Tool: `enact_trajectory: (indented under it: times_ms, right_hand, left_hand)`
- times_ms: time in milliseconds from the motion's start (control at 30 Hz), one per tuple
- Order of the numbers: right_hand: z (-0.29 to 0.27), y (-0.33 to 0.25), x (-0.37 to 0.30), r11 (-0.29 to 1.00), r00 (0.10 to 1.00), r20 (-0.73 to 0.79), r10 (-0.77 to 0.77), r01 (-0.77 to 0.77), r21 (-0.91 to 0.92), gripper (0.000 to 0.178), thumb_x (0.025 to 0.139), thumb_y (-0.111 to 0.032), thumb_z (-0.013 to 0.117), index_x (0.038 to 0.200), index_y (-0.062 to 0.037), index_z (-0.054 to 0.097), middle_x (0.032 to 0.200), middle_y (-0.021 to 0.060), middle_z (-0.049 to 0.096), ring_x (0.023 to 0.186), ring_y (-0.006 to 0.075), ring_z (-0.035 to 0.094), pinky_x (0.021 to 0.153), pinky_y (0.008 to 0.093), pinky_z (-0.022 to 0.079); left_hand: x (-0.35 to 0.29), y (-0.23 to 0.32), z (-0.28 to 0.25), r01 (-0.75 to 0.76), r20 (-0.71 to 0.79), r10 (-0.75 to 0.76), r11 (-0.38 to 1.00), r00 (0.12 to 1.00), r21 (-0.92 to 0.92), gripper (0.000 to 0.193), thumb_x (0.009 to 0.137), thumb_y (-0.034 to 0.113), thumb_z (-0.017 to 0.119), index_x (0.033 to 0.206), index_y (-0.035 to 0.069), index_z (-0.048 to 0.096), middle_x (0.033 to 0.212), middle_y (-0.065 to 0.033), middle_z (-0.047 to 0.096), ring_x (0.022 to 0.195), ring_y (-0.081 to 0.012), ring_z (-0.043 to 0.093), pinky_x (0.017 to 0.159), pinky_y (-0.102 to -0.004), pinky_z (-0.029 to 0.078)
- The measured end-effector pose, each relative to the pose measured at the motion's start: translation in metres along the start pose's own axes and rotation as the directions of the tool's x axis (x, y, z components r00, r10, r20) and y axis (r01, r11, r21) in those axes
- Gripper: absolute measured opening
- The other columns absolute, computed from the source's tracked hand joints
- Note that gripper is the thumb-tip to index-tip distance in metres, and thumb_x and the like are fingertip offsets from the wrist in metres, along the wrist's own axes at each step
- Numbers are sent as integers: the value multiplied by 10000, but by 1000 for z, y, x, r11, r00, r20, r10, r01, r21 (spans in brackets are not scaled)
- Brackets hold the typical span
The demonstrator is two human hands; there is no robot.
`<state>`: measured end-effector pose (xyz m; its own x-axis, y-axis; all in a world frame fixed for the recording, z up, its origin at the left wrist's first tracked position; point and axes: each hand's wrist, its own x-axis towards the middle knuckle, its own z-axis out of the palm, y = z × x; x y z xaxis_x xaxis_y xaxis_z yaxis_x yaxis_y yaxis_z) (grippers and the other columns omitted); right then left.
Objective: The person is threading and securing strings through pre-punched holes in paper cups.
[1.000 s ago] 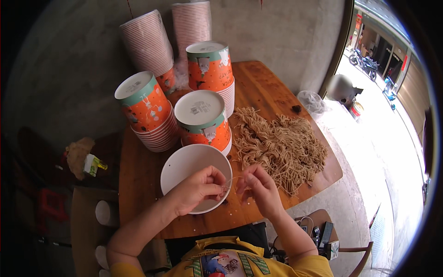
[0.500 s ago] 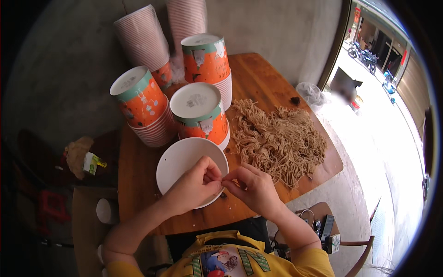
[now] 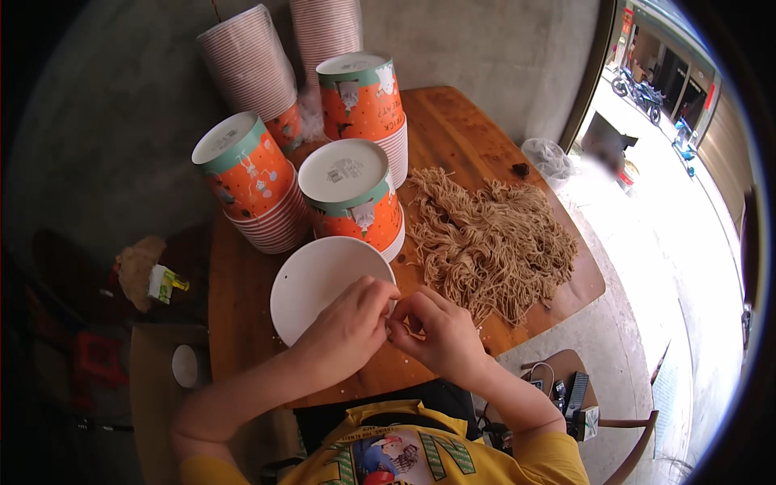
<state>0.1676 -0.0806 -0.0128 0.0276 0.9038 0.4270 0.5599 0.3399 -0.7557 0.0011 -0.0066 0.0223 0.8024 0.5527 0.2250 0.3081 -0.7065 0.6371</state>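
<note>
Pinching stringy noodles (image 3: 493, 242), round white bowl (image 3: 315, 279)

Single head-worn fisheye view, looking steeply down from above the person's chest onto a wooden table (image 3: 453, 121). Hands lie near, at lower centre; a concrete wall (image 3: 501, 48) stands far; a street opens at far right.

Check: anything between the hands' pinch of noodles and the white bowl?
Nothing visible. Left hand and right hand meet at the near rim of the white bowl, fingertips pinching a few noodle strands. The bowl's open top shows bare, and the noodle pile lies to the right.
</note>
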Motion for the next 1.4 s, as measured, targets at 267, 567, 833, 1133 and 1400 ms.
enact_trajectory:
  times_ms: [267,567,833,1133,1400]
  right_hand:
    - [9,0,-3,989,994,-76,-84,74,-127,131,789,-76,726,866,-53,622,762,73,569,587,219,610,523,323,501]
    - [13,2,-4,991,990,-109,-94,83,-103,131,825,-127,692,861,-87,573,782,60,549,628,268,618,516,380,517]
    - [21,2,-6,988,984,-144,-108,89,-128,125,833,-138,692,864,-92,581,782,59,547,613,269,615,495,372,517]
    - [21,-1,-6,993,983,-151,-103,94,-66,136,831,-138,706,877,-90,587,787,56,558,619,262,619,511,365,523]
    - [17,-3,-8,994,995,-99,20,-9,113,124,839,-91,687,907,-48,593,843,90,599,676,267,644,569,345,535]
  left_hand:
    - [-9,2,0,-11,-93,28,983,995,182,258,835,-29,618,1069,40,534,1040,-123,484,853,-332,596,712,-423,515]
    - [-15,9,0,-125,-136,179,934,974,333,189,824,-17,651,960,29,528,1028,-124,487,838,-311,595,716,-416,510]
    - [-19,7,8,2,-259,53,978,964,209,223,798,-65,659,942,39,523,881,-122,546,825,-320,602,679,-399,504]
    - [-21,-4,13,-13,-318,-6,998,948,-60,259,781,-113,652,929,29,494,922,-119,574,824,-287,619,671,-365,525]
    - [-21,-13,12,139,-177,-234,892,956,-430,189,833,-64,629,919,33,491,913,-59,581,825,-136,593,719,-278,504]
